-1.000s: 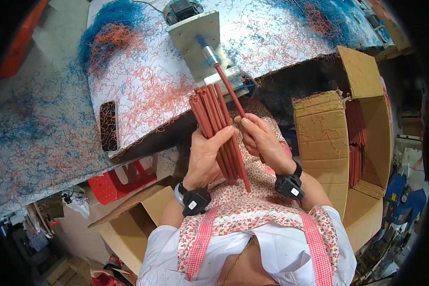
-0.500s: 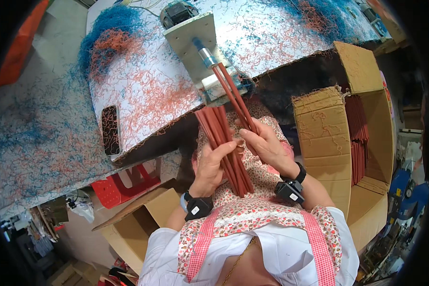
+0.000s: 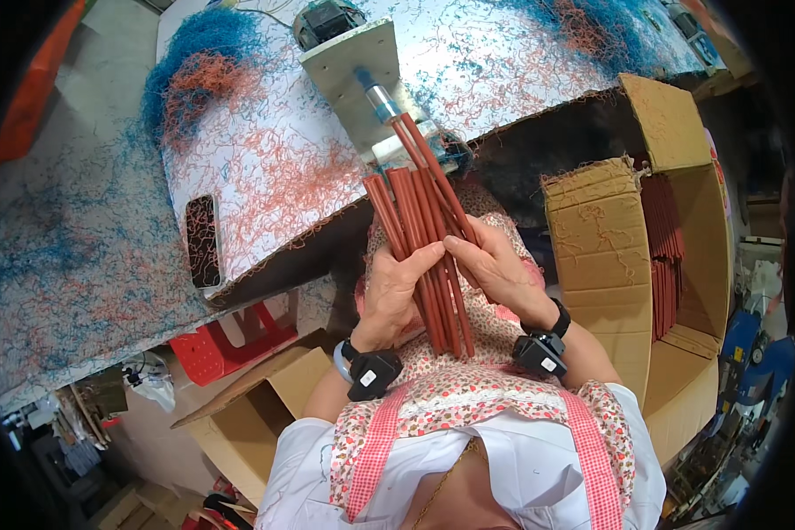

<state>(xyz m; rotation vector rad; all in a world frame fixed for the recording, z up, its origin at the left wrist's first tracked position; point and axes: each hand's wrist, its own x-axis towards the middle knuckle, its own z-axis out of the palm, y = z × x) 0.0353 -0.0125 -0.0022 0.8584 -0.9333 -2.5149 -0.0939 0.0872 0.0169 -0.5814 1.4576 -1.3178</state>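
Fingers and thumb of my left hand (image 3: 390, 291) are closed round a bundle of reddish-brown rods (image 3: 406, 208), which slants up toward the table edge over my lap. My right hand (image 3: 503, 269) pinches a couple of matching rods (image 3: 433, 168). Their far ends reach the silver spindle (image 3: 382, 104) of a small motor-driven machine (image 3: 349, 62); whether they sit inside it I cannot tell. Both thumbs nearly meet over the bundle. My right fingertips are hidden behind the rods.
Blue and orange shavings (image 3: 208, 71) cover much of the white tabletop (image 3: 283, 97). A phone (image 3: 203, 240) lies near its left edge. At right, an open carton (image 3: 596, 256) contains more rods (image 3: 667, 256). Another carton (image 3: 247, 406) and a red plastic stool (image 3: 230, 344) stand lower left.
My left hand has brought the bundle slightly up, closer against my right hand and its rods. The bundle's upper ends are now nearer the machine. My right hand has barely moved.
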